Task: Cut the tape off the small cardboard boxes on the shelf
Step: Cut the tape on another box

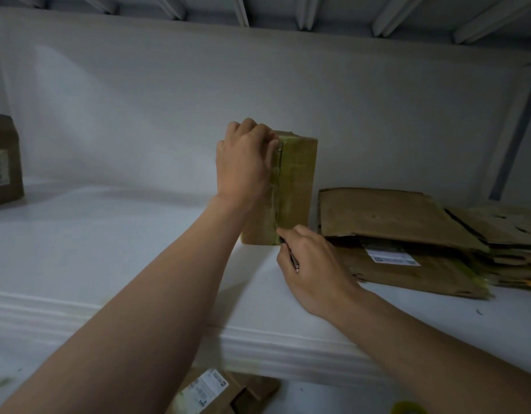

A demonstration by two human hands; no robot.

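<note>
Head view: a small cardboard box [297, 186] is seen standing upright near the middle of the white shelf [109, 234], with a strip of clear tape [277, 186] run down its front seam. The box is gripped at its upper corner by the left hand [243, 162], fingers curled over the top edge. A thin dark cutter [290, 256] is pinched in the right hand [313, 264], its tip set against the lower end of the tape. At 3 o'clock from the box, a pile of flattened cardboard [407, 231] is laid on the shelf. At 9 o'clock, well apart, another box [4, 162] is cut off by the edge. At 6 o'clock, below the shelf, a labelled carton [216, 392] is partly shown.
</note>
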